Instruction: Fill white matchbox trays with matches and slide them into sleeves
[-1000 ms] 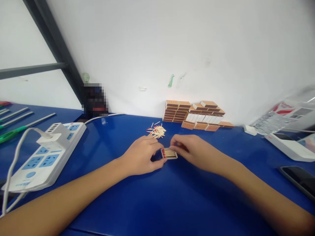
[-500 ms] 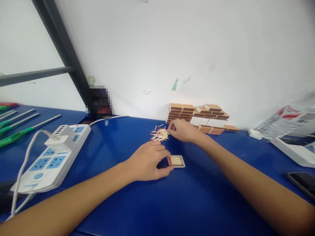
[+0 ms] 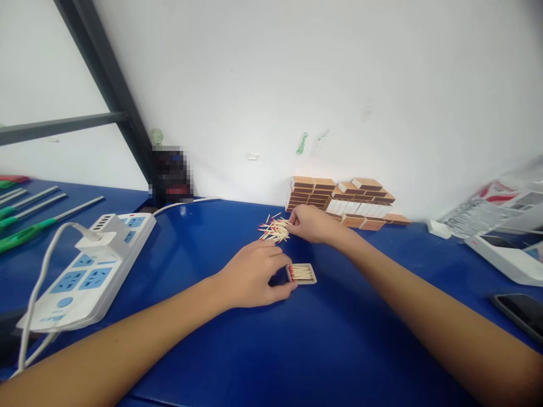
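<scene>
Tray [image 3: 306, 282] held in my left hand [image 3: 258, 274], open tabletop [image 3: 339, 333] nearside.
Right hand [image 3: 309, 223] narrow at the edge of the match pile [image 3: 274, 230]; its hold I cannot tell.

The left grip [image 3: 257, 274] holds a matchbox tray [image 3: 306, 282]; the right grip [image 3: 311, 223] touches loose matches [image 3: 275, 230].

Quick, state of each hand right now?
Left hand: holding the matchbox tray at one end.
Right hand: at the match pile; grip can't be told.
</scene>
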The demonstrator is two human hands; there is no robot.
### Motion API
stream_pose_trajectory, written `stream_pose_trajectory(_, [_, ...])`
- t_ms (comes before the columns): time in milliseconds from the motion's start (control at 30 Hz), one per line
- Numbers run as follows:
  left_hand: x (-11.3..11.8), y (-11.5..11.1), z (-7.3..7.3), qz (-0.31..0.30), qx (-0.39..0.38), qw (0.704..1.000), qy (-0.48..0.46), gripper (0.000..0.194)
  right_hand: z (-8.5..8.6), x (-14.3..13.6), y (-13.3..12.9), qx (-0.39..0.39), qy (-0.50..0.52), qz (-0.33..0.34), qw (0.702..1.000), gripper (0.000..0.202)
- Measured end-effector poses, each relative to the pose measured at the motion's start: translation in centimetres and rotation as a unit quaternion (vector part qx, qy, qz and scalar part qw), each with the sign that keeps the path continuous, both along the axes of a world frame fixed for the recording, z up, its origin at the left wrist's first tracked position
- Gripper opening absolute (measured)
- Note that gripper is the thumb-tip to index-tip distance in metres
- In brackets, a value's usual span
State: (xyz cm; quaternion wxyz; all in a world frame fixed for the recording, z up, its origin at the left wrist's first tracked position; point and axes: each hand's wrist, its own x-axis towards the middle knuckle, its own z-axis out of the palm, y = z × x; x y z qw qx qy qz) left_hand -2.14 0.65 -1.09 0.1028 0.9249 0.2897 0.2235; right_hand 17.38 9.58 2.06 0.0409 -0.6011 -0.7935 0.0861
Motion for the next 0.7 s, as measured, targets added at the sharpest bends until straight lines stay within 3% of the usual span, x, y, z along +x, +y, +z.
stream_pose_trajectory(167, [0.0, 0.0, 0.2, 0.006, -0.004, 1.000, 0.001, 0.023, 0.4, 0.9, -0.6, -0.016, -0.023, 0.013, 1.000, 0.023])
stream_pose_trajectory(367, [-0.1, -0.1, 0.0, 0.005, 0.003, 1.000, 0.003, 0.025, 0.3, 4.6, -4.3, -0.038, -0.035, 0.004, 0.999, 0.026])
stream_pose_trajectory(533, [0.1, -0.3, -0.1, 0.004, -0.003, 1.000, 0.004, 0.026, -0.3, 8.2, -8.1, -0.056, 0.000, 0.015, 0.998, 0.021])
stream_pose_trajectory(700, [0.1, -0.2, 0.1, 0.004, -0.005, 1.000, 0.011, 0.026, -0.7, 9.5, -9.8, -0.061, 0.081, 0.060, 0.993, 0.018])
